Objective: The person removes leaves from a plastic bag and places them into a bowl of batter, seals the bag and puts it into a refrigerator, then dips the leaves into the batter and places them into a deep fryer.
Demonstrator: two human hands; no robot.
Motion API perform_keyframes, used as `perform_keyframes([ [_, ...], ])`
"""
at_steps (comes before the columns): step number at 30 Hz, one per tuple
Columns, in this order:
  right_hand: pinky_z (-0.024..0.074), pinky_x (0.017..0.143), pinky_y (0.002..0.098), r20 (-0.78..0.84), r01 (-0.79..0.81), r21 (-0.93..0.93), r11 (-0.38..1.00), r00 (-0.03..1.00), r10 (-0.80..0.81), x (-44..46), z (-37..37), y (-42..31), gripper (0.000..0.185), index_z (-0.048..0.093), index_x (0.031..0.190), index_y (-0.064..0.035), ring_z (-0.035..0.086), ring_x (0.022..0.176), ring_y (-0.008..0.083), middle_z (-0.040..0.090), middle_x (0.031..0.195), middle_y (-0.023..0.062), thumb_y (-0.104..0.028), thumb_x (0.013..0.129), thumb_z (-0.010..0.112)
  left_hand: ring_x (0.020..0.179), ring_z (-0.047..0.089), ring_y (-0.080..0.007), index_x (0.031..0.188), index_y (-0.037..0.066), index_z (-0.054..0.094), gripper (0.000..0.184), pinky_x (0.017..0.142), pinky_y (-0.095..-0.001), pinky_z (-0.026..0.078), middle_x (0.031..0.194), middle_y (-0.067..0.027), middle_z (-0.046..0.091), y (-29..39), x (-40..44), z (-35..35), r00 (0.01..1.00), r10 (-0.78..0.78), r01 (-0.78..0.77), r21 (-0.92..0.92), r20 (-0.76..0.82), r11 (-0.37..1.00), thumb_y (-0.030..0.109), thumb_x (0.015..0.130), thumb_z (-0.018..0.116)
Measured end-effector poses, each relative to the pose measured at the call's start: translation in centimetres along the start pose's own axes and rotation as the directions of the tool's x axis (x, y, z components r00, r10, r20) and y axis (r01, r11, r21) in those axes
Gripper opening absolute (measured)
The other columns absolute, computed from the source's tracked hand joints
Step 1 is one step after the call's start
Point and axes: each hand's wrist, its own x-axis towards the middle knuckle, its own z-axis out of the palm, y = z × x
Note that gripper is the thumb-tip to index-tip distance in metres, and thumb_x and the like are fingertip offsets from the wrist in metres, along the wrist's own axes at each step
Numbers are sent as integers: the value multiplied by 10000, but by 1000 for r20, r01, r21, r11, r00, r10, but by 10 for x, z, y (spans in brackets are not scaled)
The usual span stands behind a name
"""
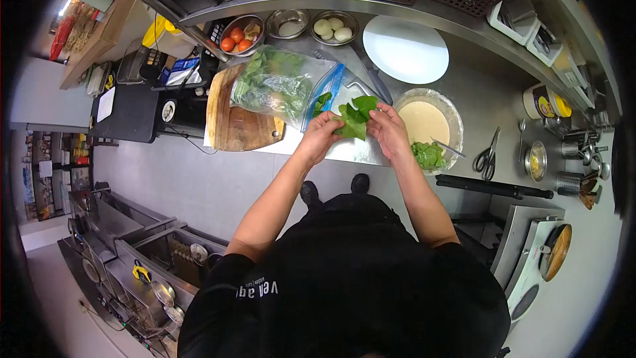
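Between my two hands are green leaves [354, 119], held over the counter's front edge. My left hand [320, 135] has its fingers closed on their left side. My right hand [389, 130] pinches them on the right. Just left lies an open zip bag [275, 86] of green leaves, resting partly on a wooden board [228, 116]. To the right stands a clear bowl [458, 119] of beige batter [421, 121], with leaves [428, 155] at its near side and a utensil leaning in it.
Behind are a white plate [405, 50], a knife [379, 86], and bowls of tomatoes [228, 44], white powder [289, 28] and whitish round items [333, 29]. Black scissors [488, 159] and a small metal bowl [536, 160] lie right. A shelf edge [318, 5] runs above.
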Motion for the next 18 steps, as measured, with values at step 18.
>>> perform_keyframes([
  [18, 540, 729, 348, 124, -33, -302, 953, 990, 73, 18, 35, 42, 434, 423, 1252, -19, 627, 867, 223, 605, 985, 121, -28, 851, 591, 759, 579, -89, 939, 22, 521, 87, 680, -220, 458, 845, -48, 625, -4, -19, -50, 971, 198, -122, 441, -131, 889, 44, 864, 558],
])
